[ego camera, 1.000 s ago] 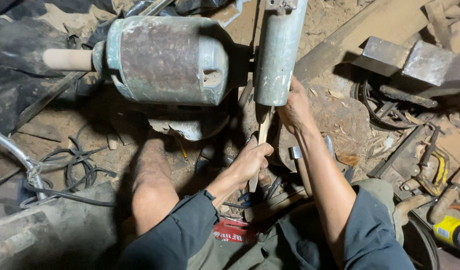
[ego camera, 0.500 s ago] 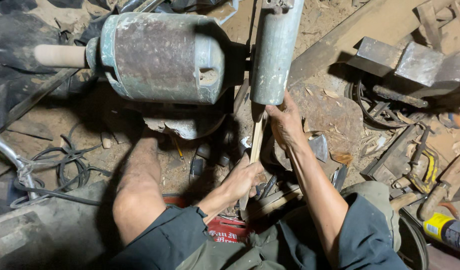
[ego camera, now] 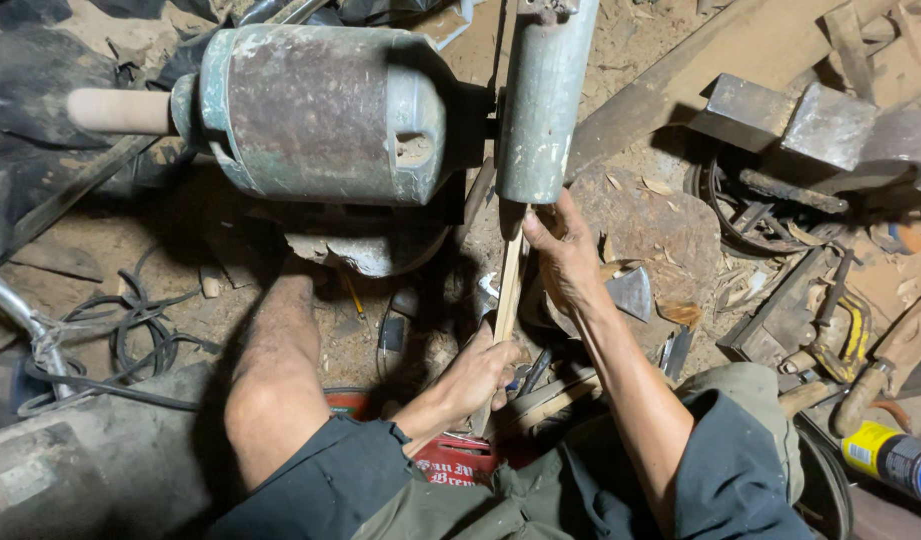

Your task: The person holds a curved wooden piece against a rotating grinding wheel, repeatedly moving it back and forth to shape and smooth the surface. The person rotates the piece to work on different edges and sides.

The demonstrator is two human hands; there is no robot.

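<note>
A thin wooden stick [ego camera: 508, 285] runs upright from my lap up to the lower edge of a grey-green guarded grinding wheel [ego camera: 543, 100]. My left hand [ego camera: 480, 375] grips the stick's lower end. Higher up, my right hand [ego camera: 562, 250] pinches the stick just under the wheel guard, fingers wrapped on its top part. The wheel sits on the shaft of a large rusty green motor [ego camera: 320, 110] with a pale wooden stub [ego camera: 120, 110] at its left end. My bare left knee [ego camera: 275, 370] sits below the motor.
A round wooden block [ego camera: 660, 225] with a small hatchet head [ego camera: 632, 292] lies right of my right hand. Metal blocks [ego camera: 790, 120], planks and hand tools crowd the right side. Black cables [ego camera: 130, 340] coil at left. A yellow-and-blue can [ego camera: 895, 458] lies bottom right.
The view shifted slightly. My left hand slid lower along the stick, and my right hand moved down from the wheel guard to grip the stick just beneath it.
</note>
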